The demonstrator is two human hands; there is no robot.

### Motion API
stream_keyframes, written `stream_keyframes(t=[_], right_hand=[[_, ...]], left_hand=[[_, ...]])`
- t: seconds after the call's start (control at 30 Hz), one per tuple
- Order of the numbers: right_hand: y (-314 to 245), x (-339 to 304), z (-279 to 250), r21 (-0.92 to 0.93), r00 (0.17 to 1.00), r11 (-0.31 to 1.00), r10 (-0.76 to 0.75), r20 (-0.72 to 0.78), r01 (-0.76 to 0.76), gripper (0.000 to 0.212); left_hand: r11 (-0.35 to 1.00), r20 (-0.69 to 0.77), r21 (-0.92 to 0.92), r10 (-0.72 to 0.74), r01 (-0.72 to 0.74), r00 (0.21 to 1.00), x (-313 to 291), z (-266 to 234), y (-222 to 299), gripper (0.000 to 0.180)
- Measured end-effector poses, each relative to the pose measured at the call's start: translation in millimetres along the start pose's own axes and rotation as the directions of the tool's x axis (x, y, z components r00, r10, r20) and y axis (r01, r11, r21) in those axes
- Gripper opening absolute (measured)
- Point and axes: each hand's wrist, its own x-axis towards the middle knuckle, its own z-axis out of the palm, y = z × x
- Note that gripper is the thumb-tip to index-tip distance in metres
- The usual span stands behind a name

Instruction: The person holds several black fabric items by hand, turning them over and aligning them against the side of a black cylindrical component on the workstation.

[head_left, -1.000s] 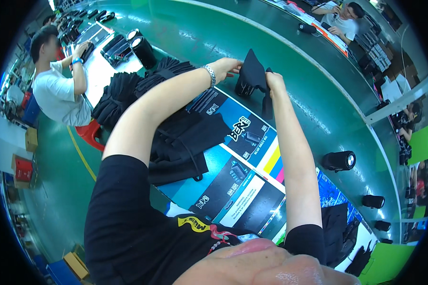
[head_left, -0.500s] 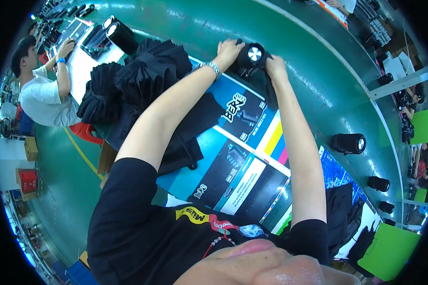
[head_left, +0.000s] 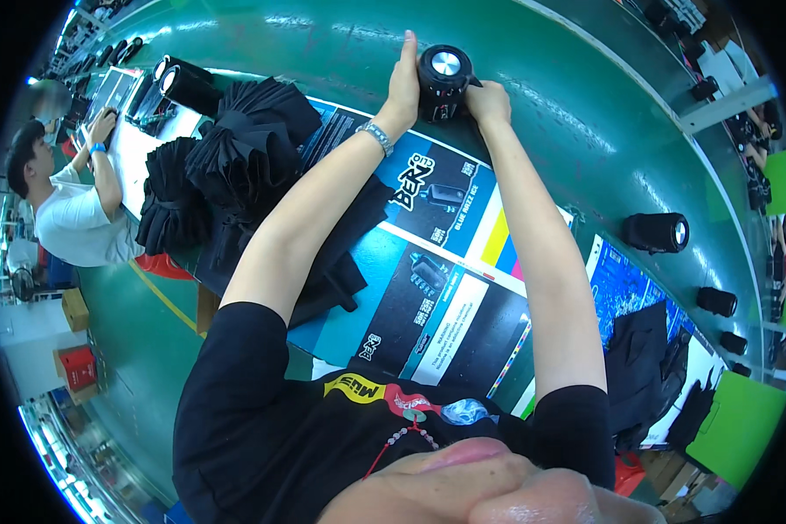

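At arm's length, the right hand (head_left: 490,103) is curling beside a black speaker (head_left: 444,86), its hold unclear; the left hand (head_left: 402,89), curled 0.5 seconds earlier, is opening its grip flat alongside.

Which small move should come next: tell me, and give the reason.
Probably curl the left hand around the black cylindrical speaker to steady it: that hand's fingers point straight out beside it, while the right hand is at its opposite side.

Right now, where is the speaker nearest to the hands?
In the head view, the speaker is near the top, just right of centre, between the left hand and the right hand.
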Motion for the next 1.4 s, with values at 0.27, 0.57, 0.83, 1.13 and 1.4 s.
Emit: stream_keyframes(t=[0.27,0.57,0.83,1.13,1.4], right_hand=[[1,-89,-59,0.880,0.922,0.428,-0.217,0.320,-0.204,0.047],[6,-94,-113,0.018,0.548,0.631,-0.659,-0.516,0.776,0.053],[21,-96,-101,-0.036,0.652,0.744,-0.607,-0.455,0.667,0.058],[35,-78,-110,0.485,0.930,0.794,-0.292,-0.224,0.367,0.082],[46,-75,-124,0.453,0.949,0.833,-0.273,-0.159,0.316,0.092]], left_hand=[[0.553,0.145,-0.785,-0.273,0.278,0.951,4,21,28,0.071],[0.958,-0.110,0.275,-0.053,0.081,0.993,-15,51,68,0.039],[0.611,0.356,0.748,-0.042,-0.258,0.933,14,79,60,0.035],[0.231,0.668,0.685,0.179,-0.690,0.723,22,108,65,0.019],[0.064,0.737,0.613,0.312,-0.788,0.599,-6,108,70,0.013]])
